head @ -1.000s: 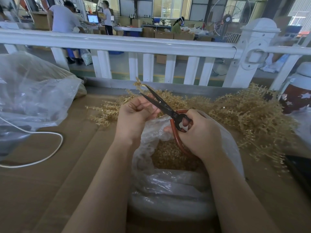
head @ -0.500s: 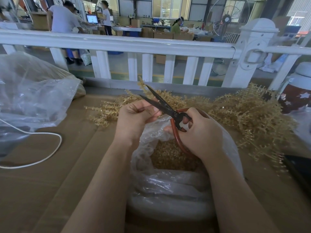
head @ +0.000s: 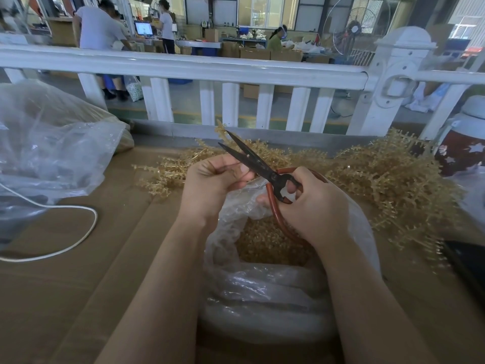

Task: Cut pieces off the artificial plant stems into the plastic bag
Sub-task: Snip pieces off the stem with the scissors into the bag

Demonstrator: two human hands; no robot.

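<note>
A: What are the hands doing?

B: The left hand (head: 212,185) pinches a golden stem (head: 221,131); the right hand (head: 312,203) is closed around the scissors (head: 258,164), blades parted.

A: Anything changed?

B: The sprig tip now sits lower, between the blades. A cut looks imminent.

A: And the plastic bag (head: 262,292)?

B: On the worktop (head: 78,271) directly beneath, already holding cut pieces (head: 265,240).

A factory floor: workers (head: 98,27) stand at benches stacked with cardboard boxes (head: 256,53), an industrial fan (head: 353,31) nearby, behind a white railing (head: 183,68).
</note>
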